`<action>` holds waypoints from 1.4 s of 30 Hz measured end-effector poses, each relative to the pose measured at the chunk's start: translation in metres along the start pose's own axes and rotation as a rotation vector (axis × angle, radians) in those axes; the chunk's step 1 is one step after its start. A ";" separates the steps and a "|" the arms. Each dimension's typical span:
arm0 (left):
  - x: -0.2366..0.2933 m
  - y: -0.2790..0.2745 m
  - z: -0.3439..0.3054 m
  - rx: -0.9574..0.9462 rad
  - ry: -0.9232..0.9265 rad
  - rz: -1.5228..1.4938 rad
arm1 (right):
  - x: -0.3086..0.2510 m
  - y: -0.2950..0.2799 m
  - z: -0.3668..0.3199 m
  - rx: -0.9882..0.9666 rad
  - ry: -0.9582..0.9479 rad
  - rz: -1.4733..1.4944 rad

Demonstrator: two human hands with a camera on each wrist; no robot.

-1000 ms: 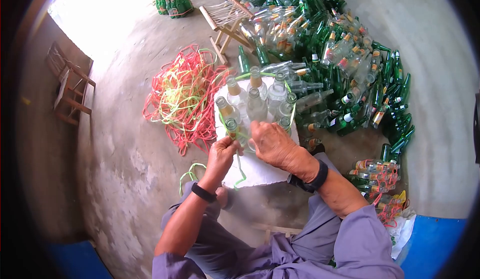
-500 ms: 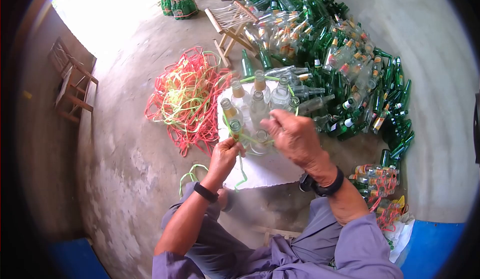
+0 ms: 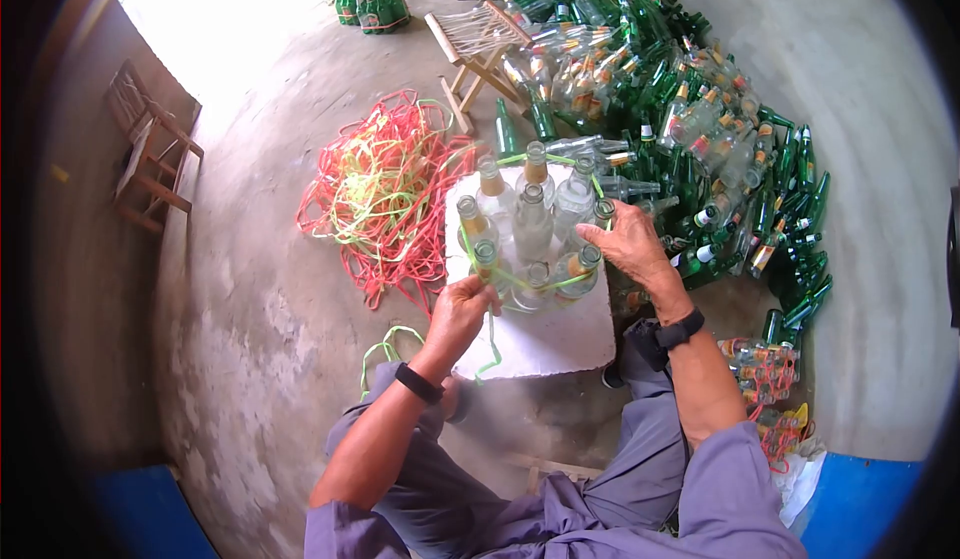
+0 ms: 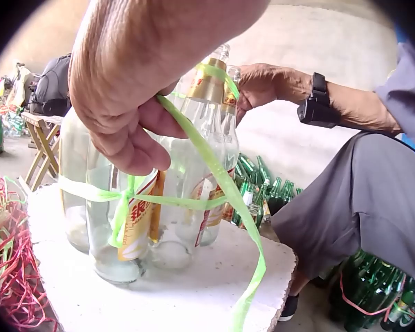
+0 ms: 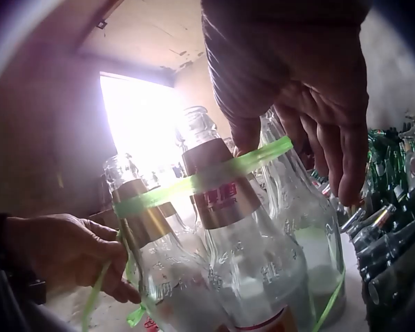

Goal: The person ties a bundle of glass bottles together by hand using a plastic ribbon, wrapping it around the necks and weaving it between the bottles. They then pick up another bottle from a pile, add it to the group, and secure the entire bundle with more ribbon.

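A ring of clear glass bottles stands upright on a white board. A light green plastic strap runs around their necks, and a knotted lower band circles their bodies. My left hand pinches the strap at the front left bottle, its loose tail hanging below. On the right side, my right hand spans the neck of a bottle. Its thumb is at the strap, and the other fingers point down outside that bottle, mostly extended.
Red and green strap lies heaped to the left of the board. Green and clear bottles are piled along the right wall. A wooden folding stool stands beyond the board. Tied green bottles stand farther back; a wooden chair is at left.
My right hand has moved from the front of the ring, beside my left hand, out to the right side bottle. The left hand keeps its pinch on the strap at the front left.
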State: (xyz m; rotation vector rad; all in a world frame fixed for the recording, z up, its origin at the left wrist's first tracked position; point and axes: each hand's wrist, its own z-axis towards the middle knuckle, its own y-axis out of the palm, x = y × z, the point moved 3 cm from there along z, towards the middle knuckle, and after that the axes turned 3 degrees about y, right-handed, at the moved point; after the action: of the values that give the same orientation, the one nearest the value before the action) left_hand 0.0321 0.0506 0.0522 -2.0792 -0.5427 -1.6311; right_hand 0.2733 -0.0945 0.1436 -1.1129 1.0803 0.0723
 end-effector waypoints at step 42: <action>0.004 0.004 -0.002 0.087 0.093 0.048 | -0.003 -0.003 0.119 -0.362 0.083 -0.008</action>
State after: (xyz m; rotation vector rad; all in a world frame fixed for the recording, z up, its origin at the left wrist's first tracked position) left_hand 0.0332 0.0465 0.0567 -1.9285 -0.5192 -1.6382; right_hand 0.3524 -0.0060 0.1500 -1.4550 1.1653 0.2243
